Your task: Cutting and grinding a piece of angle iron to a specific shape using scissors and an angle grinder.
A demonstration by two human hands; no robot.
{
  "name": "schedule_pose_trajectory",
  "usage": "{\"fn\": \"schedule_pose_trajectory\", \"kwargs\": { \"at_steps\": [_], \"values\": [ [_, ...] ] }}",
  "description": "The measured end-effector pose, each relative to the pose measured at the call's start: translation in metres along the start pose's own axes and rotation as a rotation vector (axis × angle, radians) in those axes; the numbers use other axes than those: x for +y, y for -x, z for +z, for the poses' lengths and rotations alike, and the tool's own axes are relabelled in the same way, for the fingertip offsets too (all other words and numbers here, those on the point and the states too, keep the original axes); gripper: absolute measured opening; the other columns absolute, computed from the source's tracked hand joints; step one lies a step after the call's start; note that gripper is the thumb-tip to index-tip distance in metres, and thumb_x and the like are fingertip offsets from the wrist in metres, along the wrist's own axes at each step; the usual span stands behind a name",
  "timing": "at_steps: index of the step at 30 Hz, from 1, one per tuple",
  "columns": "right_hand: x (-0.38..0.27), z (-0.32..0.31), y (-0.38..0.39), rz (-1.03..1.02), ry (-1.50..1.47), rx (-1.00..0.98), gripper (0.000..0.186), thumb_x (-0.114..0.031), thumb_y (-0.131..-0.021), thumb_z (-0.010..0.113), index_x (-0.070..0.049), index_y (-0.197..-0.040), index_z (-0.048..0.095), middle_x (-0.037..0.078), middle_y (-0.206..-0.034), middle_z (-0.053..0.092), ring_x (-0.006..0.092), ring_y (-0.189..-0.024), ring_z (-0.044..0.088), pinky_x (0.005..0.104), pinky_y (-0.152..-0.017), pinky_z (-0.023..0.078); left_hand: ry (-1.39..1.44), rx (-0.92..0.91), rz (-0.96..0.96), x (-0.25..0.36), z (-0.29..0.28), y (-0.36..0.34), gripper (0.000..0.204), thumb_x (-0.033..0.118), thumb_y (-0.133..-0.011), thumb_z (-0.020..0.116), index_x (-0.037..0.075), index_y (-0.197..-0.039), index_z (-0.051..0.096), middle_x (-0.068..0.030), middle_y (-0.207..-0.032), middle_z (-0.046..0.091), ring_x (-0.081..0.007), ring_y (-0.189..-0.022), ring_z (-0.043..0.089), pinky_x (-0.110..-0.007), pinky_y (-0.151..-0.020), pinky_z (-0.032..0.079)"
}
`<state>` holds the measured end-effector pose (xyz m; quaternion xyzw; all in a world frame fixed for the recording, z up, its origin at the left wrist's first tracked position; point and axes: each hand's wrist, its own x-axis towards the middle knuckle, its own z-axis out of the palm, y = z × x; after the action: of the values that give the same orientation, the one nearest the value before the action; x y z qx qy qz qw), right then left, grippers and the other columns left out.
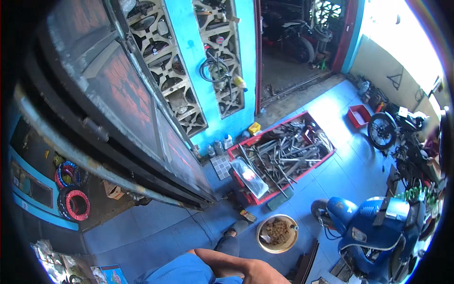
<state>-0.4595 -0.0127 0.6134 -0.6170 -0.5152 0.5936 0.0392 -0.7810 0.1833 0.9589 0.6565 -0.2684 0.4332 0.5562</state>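
A bare forearm (236, 265) of mine crosses the lower edge in front of my blue shirt (182, 270). No fingers show, and neither my left hand nor my right hand can be made out. Just beyond the arm stands a round pale bucket (259, 236) with brown lumpy contents and a small pale piece inside. Farther off, a large red tray (326, 157) is heaped with wrenches and other metal tools (288, 151). Across its near left corner lies a flat, clear-looking case (249, 177).
My foot (240, 227) rests left of the bucket. A blue scooter (373, 227) stands at right, behind it a wheel (382, 130) and a small red bin (359, 117). Bottles (228, 141) line the turquoise wall. A dark door (127, 90) and tyres (74, 205) are at left.
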Motion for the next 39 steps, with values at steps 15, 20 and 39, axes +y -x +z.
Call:
{"fn": "schedule_pose_trajectory", "kwargs": {
  "at_steps": [15, 20, 39],
  "values": [
    [-0.078, 0.058, -0.037, 0.131, 0.055, -0.05, 0.041, -0.041, -0.102, 0.064, -0.006, -0.125, 0.068, 0.025, -0.109, 0.074, 0.0446, -0.106, 0.071, 0.0474, -0.09, 0.055, -0.368, 1.136, -0.681, 0.125, -0.183, 0.186, 0.03, 0.025, -0.09, 0.083, 0.0, -0.107, 0.077, -0.013, -0.102, 0.075, -0.0232, -0.095, 0.071, -0.037, -0.089, 0.054],
    [-0.1, 0.048, -0.019, 0.353, 0.504, -0.06, 0.051, -0.044, -0.101, 0.065, -0.003, -0.133, 0.065, 0.028, -0.12, 0.071, 0.0435, -0.115, 0.068, 0.0461, -0.098, 0.054, -0.753, 1.368, -1.233, 0.076, -0.212, 0.263, 0.034, 0.034, -0.099, 0.074, 0.001, -0.096, 0.073, -0.0021, -0.075, 0.068, -0.0093, -0.066, 0.058, -0.03, -0.061, 0.047],
    [-0.346, 0.045, -0.158, 0.152, -0.795, 0.223, 0.058, -0.04, -0.111, 0.045, 0.01, -0.137, 0.057, 0.024, -0.134, 0.065, 0.0336, -0.122, 0.062, 0.0418, -0.108, 0.047, -0.77, 0.93, -0.733, -0.026, -0.165, 0.227, 0.047, 0.019, -0.098, 0.07, 0.005, -0.141, 0.059, -0.0133, -0.145, 0.059, -0.0332, -0.14, 0.051, -0.051, -0.119, 0.034]
  ]
}}
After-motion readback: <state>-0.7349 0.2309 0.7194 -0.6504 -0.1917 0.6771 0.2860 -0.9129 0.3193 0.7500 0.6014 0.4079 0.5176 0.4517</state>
